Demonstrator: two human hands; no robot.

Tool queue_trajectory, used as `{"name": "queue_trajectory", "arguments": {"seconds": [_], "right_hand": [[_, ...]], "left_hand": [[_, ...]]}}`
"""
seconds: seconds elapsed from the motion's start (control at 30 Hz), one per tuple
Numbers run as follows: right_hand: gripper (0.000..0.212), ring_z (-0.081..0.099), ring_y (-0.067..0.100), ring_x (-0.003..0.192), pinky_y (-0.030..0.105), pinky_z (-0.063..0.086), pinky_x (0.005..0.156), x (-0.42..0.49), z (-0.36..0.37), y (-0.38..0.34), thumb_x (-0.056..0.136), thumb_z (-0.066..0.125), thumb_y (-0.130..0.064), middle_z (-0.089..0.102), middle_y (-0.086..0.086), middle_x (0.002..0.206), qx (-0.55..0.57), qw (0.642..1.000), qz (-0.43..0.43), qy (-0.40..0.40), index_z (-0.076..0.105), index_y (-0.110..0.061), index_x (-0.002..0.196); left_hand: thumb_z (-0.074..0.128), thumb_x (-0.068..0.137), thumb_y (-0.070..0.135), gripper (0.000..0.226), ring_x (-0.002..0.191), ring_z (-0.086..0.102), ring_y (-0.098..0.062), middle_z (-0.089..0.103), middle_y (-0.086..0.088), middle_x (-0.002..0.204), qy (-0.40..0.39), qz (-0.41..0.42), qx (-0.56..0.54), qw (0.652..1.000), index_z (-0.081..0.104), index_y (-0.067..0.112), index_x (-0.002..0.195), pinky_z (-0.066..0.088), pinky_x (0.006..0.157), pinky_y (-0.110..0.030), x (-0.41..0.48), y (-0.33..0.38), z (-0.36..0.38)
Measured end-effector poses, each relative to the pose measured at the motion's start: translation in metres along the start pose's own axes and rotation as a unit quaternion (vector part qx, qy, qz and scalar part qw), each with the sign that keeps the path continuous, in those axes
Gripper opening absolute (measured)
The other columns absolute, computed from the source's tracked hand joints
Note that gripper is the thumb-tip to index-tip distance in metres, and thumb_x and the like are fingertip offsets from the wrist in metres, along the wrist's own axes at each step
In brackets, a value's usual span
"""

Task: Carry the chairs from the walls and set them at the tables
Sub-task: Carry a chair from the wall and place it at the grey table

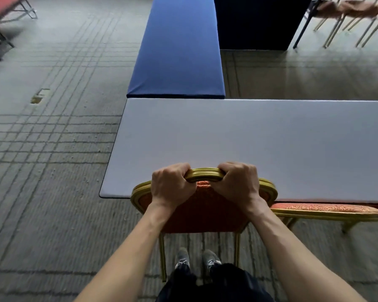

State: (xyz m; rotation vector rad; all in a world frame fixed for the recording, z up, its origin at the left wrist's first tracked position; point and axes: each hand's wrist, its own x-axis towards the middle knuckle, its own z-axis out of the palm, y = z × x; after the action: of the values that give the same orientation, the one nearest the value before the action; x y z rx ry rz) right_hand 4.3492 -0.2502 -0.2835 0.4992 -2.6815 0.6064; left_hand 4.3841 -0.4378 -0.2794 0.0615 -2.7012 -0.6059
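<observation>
Dim light — blurred, warped edges

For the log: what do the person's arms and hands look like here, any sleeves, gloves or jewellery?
Both forearms are bare as far as the frame shows, with no sleeve in view. The left hand and right hand wear no gloves, and no ring, watch or wristband is visible. Below them: dark legwear and grey lace-up sneakers.
</observation>
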Motion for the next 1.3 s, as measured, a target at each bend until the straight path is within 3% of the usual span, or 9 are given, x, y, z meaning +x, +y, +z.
{"name": "queue_trajectory", "arguments": {"seconds": [0.23, 0.4, 0.57, 0.73, 0.9, 1.1, 1.3], "right_hand": [[0.028, 0.059, 0.024, 0.052, 0.025, 0.031, 0.049, -0.059, 0.019, -0.017, 0.065, 0.063, -0.044, 0.056, -0.002, 0.055, -0.008, 0.999, 0.035, -0.03, 0.057, -0.017, 0.057], [0.029, 0.06, 0.023, 0.057, 0.027, 0.036, 0.051, -0.088, 0.032, -0.033, 0.066, 0.077, -0.036, 0.058, -0.004, 0.06, 0.002, 0.999, 0.026, -0.042, 0.054, -0.019, 0.058], [0.032, 0.061, 0.024, 0.071, 0.033, 0.045, 0.059, -0.111, 0.035, -0.046, 0.073, 0.062, -0.052, 0.059, -0.005, 0.073, 0.025, 0.994, 0.044, -0.099, 0.058, -0.02, 0.07], [0.031, 0.063, 0.021, 0.067, 0.028, 0.038, 0.058, -0.164, 0.031, -0.057, 0.079, 0.059, -0.057, 0.063, -0.007, 0.076, 0.027, 0.988, 0.043, -0.146, 0.057, -0.026, 0.079], [0.032, 0.067, 0.013, 0.094, 0.032, 0.051, 0.08, -0.232, 0.029, -0.077, 0.087, 0.062, -0.059, 0.072, -0.011, 0.105, 0.032, 0.968, 0.041, -0.244, 0.067, -0.036, 0.11], [0.033, 0.063, 0.016, 0.11, 0.034, 0.043, 0.094, -0.282, 0.024, -0.091, 0.091, 0.062, -0.049, 0.068, -0.01, 0.121, 0.024, 0.95, 0.056, -0.306, 0.064, -0.038, 0.122], [0.04, 0.06, 0.016, 0.119, 0.033, 0.039, 0.099, -0.347, 0.033, -0.115, 0.089, 0.063, -0.045, 0.067, -0.011, 0.129, 0.013, 0.94, 0.067, -0.335, 0.063, -0.037, 0.128]], "left_hand": [[0.065, 0.064, 0.02, 0.005, 0.055, 0.063, -0.023, 0.062, 0.003, 0.058, -0.029, 0.076, -0.032, 0.996, 0.062, 0.02, 0.068, 0.04, 0.048, -0.027, -0.044, -0.023, 0.011], [0.075, 0.065, 0.019, 0.029, 0.063, 0.068, -0.025, 0.07, 0.002, 0.071, -0.057, 0.052, -0.029, 0.997, 0.068, 0.019, 0.093, 0.05, 0.055, -0.031, -0.077, -0.04, 0.011], [0.065, 0.073, 0.046, 0.027, 0.086, 0.064, -0.02, 0.067, 0.01, 0.09, -0.175, 0.062, -0.012, 0.983, 0.067, 0.031, 0.096, 0.048, 0.071, -0.033, -0.096, -0.052, -0.002], [0.063, 0.078, 0.059, 0.03, 0.098, 0.062, -0.009, 0.067, 0.02, 0.104, -0.261, 0.033, -0.013, 0.965, 0.069, 0.04, 0.1, 0.049, 0.081, -0.032, -0.146, -0.05, -0.012], [0.067, 0.081, 0.061, 0.032, 0.103, 0.064, -0.006, 0.066, 0.025, 0.116, -0.35, -0.007, -0.005, 0.937, 0.066, 0.049, 0.11, 0.046, 0.085, -0.031, -0.211, -0.05, -0.027], [0.061, 0.084, 0.061, 0.042, 0.106, 0.064, -0.011, 0.068, 0.019, 0.12, -0.434, -0.017, 0.033, 0.9, 0.055, 0.057, 0.126, 0.049, 0.09, -0.035, -0.258, -0.046, -0.032], [0.065, 0.084, 0.046, 0.052, 0.117, 0.061, -0.013, 0.063, 0.019, 0.132, -0.441, -0.011, 0.047, 0.896, 0.052, 0.053, 0.133, 0.045, 0.095, -0.032, -0.327, -0.059, -0.032]]}}
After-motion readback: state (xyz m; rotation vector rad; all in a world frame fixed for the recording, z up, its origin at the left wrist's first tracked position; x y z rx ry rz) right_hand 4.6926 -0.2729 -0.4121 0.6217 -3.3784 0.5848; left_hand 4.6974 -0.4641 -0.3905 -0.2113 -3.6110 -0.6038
